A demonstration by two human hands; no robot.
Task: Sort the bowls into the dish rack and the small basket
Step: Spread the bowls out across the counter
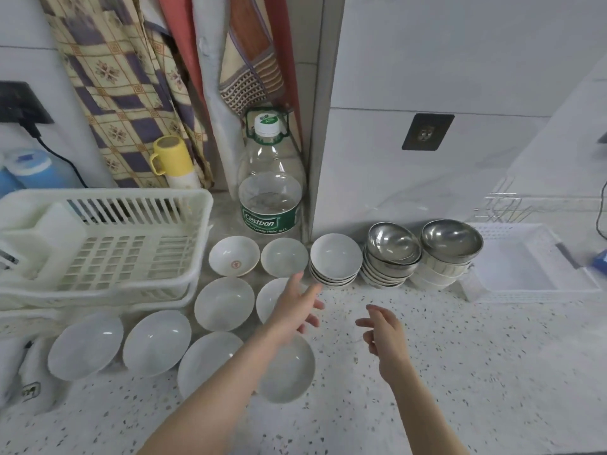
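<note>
Several white bowls lie spread on the speckled counter (460, 372), among them one with a red mark (234, 256). A stack of white bowls (335, 259) stands by the wall corner. To its right are two stacks topped by steel bowls (392, 244) (451, 238). The white dish rack (108, 244) sits at the left, the small white basket (525, 261) at the right. My left hand (295, 307) hovers with fingers spread above a white bowl (267, 298), fingertips near the white stack. My right hand (382, 333) floats over bare counter, fingers loosely curled, holding nothing.
A large clear water bottle (271, 188) stands behind the bowls against the corner. A yellow-capped flask (175, 162) and hanging cloths (124, 80) are behind the rack. Blue containers (31, 169) and a wall socket (427, 131) are also in view.
</note>
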